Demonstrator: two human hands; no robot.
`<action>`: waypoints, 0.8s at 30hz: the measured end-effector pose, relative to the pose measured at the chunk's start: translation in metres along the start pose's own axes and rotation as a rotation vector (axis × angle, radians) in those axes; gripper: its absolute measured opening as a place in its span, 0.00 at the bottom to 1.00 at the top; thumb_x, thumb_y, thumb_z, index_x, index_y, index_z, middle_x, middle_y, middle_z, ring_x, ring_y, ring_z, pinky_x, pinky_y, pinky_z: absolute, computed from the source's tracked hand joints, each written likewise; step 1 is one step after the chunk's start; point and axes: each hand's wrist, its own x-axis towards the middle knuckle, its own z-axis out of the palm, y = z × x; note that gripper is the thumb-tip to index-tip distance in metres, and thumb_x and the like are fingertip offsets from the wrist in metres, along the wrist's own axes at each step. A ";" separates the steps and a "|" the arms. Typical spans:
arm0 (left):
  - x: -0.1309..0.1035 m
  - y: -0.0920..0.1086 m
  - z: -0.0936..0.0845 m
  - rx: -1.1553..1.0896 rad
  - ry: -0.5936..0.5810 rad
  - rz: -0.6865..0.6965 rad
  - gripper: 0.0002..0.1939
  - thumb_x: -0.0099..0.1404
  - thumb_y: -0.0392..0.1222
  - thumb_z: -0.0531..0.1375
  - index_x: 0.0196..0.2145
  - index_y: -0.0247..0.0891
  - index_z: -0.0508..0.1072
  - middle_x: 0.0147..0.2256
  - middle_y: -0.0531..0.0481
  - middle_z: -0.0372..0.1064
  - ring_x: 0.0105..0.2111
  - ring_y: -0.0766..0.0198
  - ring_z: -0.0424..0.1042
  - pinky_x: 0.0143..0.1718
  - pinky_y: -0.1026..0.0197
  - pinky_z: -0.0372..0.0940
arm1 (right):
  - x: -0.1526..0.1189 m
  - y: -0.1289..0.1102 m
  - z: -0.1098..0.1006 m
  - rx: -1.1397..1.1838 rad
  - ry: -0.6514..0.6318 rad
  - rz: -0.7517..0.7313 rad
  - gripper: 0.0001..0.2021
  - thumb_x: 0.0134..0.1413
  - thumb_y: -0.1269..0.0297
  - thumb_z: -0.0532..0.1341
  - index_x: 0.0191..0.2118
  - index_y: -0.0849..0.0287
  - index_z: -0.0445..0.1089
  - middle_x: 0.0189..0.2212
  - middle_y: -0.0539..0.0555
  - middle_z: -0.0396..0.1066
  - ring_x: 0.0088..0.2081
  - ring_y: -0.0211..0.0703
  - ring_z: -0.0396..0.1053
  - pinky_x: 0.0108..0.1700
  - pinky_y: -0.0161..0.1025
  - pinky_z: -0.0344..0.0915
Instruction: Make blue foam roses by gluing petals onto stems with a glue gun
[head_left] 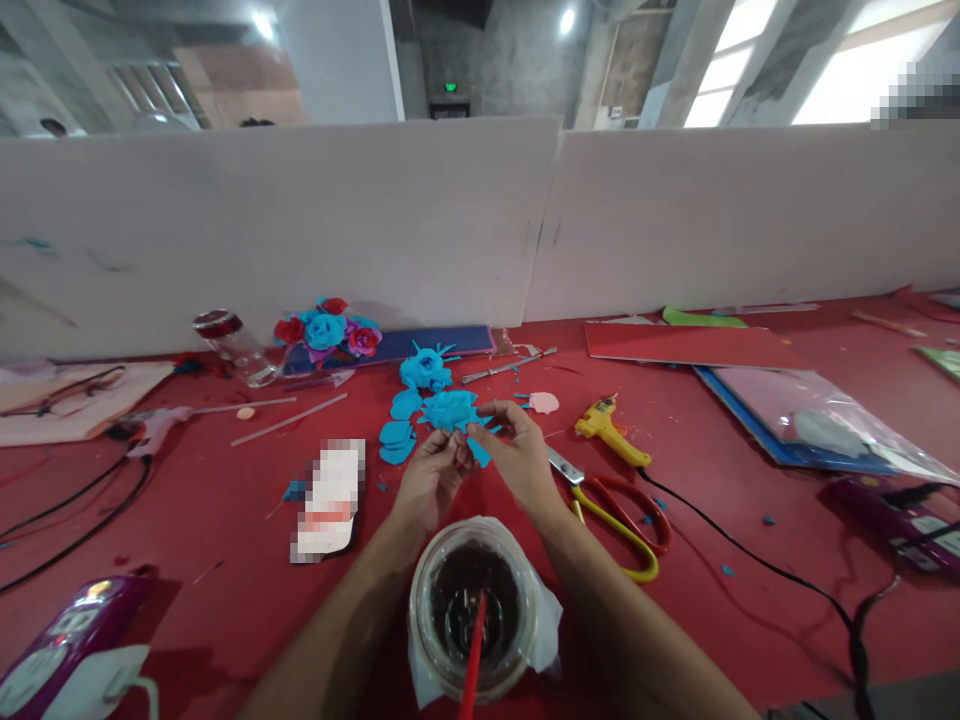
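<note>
Clear, round plastic cup (527,620) with a red straw (474,655) stands nearest; beyond it, left hand (431,480) and right hand (523,462) pinch a ruffled blue papery flower (448,408) over the red table (247,620), probably steadying it from both sides.

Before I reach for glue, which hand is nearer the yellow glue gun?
Right. The right hand is a little left of the yellow glue gun; the left hand is farther left, beyond the right one, at the near edge of the blue flower.
</note>
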 end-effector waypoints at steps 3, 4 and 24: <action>-0.001 0.000 0.002 -0.030 -0.016 0.008 0.08 0.50 0.33 0.69 0.23 0.36 0.71 0.21 0.56 0.65 0.23 0.71 0.64 0.29 0.64 0.62 | 0.000 0.003 0.001 0.124 -0.066 0.008 0.11 0.44 0.63 0.68 0.36 0.56 0.70 0.35 0.51 0.72 0.36 0.39 0.67 0.40 0.38 0.64; -0.001 0.000 0.002 -0.045 -0.010 0.013 0.09 0.48 0.33 0.70 0.23 0.36 0.72 0.21 0.56 0.66 0.23 0.71 0.64 0.29 0.64 0.62 | -0.001 0.003 0.001 0.155 -0.079 -0.003 0.11 0.44 0.64 0.68 0.36 0.56 0.70 0.34 0.50 0.72 0.36 0.39 0.67 0.41 0.38 0.64; -0.009 0.004 -0.006 0.144 -0.224 0.005 0.12 0.47 0.40 0.70 0.23 0.37 0.69 0.22 0.54 0.63 0.23 0.68 0.59 0.28 0.61 0.59 | -0.003 -0.006 0.004 0.554 -0.233 0.014 0.13 0.45 0.64 0.70 0.36 0.52 0.67 0.35 0.47 0.68 0.32 0.35 0.66 0.35 0.33 0.65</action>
